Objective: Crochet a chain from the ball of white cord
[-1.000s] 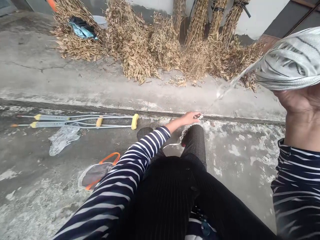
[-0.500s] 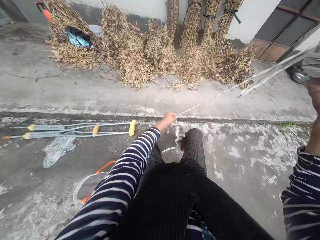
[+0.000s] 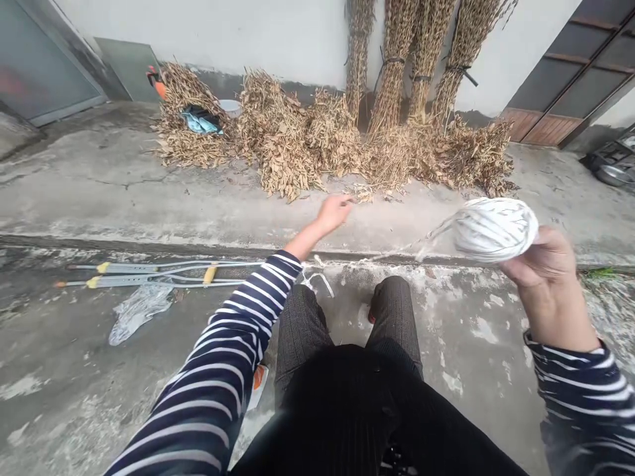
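Observation:
A large ball of white cord [image 3: 495, 228] is held up at the right in my right hand [image 3: 551, 281], fingers gripping its right side. From the ball a loose, twisted strand [image 3: 387, 255] hangs left toward the step. Its loose end [image 3: 322, 277] lies by my left knee in bent loops. My left hand [image 3: 335, 213] reaches forward above the step edge, fingers loosely stretched, with no cord visible in it. The strand passes below that hand, apart from it.
Dried plant stalks [image 3: 288, 149] lie heaped along the wall, with tied upright bundles [image 3: 391, 66] behind. A pair of crutches [image 3: 183, 268] and a clear plastic bag [image 3: 141, 309] lie at left. The concrete step edge [image 3: 124, 244] crosses ahead. Metal pans [image 3: 615, 173] stand far right.
My right hand has come inward from the right edge, bringing the cord ball into view. My left hand has let go of the strand and risen. The taut strand now sags.

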The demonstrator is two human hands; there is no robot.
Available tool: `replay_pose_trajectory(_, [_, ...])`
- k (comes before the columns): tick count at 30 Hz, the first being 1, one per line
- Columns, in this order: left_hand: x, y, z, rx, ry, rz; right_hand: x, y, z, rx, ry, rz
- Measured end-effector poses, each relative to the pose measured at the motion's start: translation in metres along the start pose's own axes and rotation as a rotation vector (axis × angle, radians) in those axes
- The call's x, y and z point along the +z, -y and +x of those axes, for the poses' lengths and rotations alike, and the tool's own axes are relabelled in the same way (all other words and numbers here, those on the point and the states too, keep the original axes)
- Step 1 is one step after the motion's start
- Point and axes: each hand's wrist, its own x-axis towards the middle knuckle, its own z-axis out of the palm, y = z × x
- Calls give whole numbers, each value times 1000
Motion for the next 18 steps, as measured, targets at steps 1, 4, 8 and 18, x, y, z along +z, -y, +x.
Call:
replay_pose_trajectory(1, [19,-18,-9,62,119,-128,6,-8,-1,44,66,-11])
replay_pose_trajectory(4, [68,-58,-37,181,454,-459,16,-32,-6,118,212,2])
replay_pose_trajectory(8, [90,-67,-61,144,518,-468,8,-64,-13,135,205,38])
replay_pose_trajectory(18, [47,26,-61,-96,431,-113,-13,-71,-33,-153,-122,241])
